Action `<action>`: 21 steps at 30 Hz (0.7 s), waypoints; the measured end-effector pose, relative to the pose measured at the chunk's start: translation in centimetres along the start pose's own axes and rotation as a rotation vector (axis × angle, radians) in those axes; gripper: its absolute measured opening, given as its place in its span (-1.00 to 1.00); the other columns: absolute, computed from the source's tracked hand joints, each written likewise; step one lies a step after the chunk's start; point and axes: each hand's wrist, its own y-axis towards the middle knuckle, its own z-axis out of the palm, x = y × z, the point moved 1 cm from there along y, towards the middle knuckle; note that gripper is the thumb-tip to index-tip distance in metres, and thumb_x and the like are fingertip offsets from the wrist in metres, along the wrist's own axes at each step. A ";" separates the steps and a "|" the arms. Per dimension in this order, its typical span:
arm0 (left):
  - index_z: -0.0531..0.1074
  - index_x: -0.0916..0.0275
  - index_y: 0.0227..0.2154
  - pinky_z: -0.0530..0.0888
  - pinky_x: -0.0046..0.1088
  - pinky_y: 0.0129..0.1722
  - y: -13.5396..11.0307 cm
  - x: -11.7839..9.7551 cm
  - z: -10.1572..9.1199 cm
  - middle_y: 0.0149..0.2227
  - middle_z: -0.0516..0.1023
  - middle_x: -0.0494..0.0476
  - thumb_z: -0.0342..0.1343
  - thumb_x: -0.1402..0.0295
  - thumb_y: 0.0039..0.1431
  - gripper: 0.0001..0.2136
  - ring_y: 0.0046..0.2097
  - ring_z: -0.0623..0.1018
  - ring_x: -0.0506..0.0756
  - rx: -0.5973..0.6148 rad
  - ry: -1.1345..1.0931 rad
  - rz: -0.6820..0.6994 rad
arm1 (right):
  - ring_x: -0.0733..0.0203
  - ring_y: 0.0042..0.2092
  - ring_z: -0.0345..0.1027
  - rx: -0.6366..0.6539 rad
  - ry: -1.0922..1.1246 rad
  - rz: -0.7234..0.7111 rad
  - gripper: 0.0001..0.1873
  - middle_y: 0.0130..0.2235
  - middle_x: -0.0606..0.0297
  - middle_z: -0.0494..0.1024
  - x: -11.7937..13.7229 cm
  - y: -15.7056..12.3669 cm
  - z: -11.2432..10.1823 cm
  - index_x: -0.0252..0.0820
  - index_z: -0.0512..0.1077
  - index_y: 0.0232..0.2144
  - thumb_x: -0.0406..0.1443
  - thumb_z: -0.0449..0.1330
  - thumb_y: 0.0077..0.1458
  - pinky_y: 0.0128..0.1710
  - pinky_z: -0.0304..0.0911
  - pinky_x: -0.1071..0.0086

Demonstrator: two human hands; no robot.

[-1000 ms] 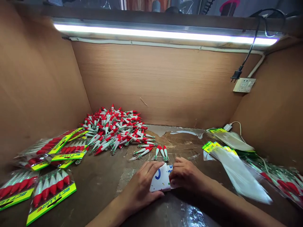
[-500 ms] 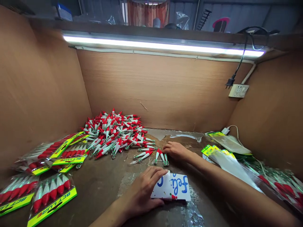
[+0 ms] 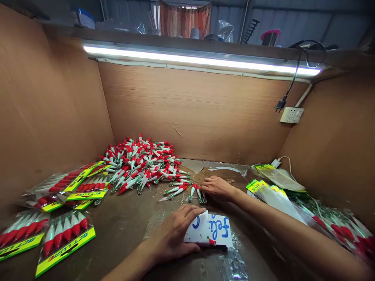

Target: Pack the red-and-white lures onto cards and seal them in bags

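My left hand [image 3: 177, 230] grips a folded white card [image 3: 205, 230] with blue lettering and coloured specks, thumb at its near edge and fingers over the top. Just beyond the card lie a few red-and-white squid jigs [image 3: 192, 192], side by side with their hook ends toward me. My right hand [image 3: 217, 188] reaches over to them, fingers curled and closed at the red end of the rightmost jig; its fingertips are partly hidden. Behind and to the left is a large heap of loose squid jigs [image 3: 143, 164].
Filled BCT LURE packs [image 3: 66, 238] lie at the left. Empty clear bags with yellow headers [image 3: 260, 185] and more bagged jigs [image 3: 345, 230] are at the right. Wooden panels [image 3: 181, 105] enclose the bench, and a plug [image 3: 280, 104] dangles near a socket [image 3: 292, 115].
The view has shifted slightly. My right hand's fingers have closed in over the rightmost jig, covering more of it. My left hand keeps its hold on the card.
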 end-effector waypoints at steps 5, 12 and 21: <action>0.09 -0.08 0.29 0.32 -0.18 0.21 -0.1 0.1 -0.1 0.22 0.33 0.10 0.45 0.34 -0.12 -0.08 0.20 0.35 0.22 0.026 -0.024 -0.009 | 0.11 -0.20 0.29 0.014 -0.062 -0.088 -0.81 -0.20 0.18 0.55 -0.2 0.1 -0.5 -0.21 0.39 -0.09 -0.37 0.02 0.31 -0.24 0.18 0.32; 0.08 -0.10 0.29 0.33 -0.18 0.20 -0.2 0.6 0.0 0.20 0.35 0.08 0.46 0.33 -0.13 -0.06 0.19 0.37 0.22 0.021 -0.046 -0.005 | 0.12 -0.21 0.30 0.011 0.062 -0.035 -0.82 -0.23 0.18 0.55 -0.6 -1.2 -0.9 -0.21 0.43 -0.14 -0.39 0.06 0.26 -0.21 0.20 0.31; 0.10 -0.09 0.30 0.34 -0.14 0.19 -0.5 1.7 0.5 0.23 0.35 0.12 0.45 0.27 -0.11 -0.08 0.20 0.38 0.27 0.043 -0.049 -0.057 | 0.35 -0.48 0.14 -0.215 1.313 0.564 -0.58 -0.33 0.31 0.46 1.2 -7.4 -2.0 -0.24 0.43 -0.07 -0.03 0.04 0.31 -0.51 0.14 0.47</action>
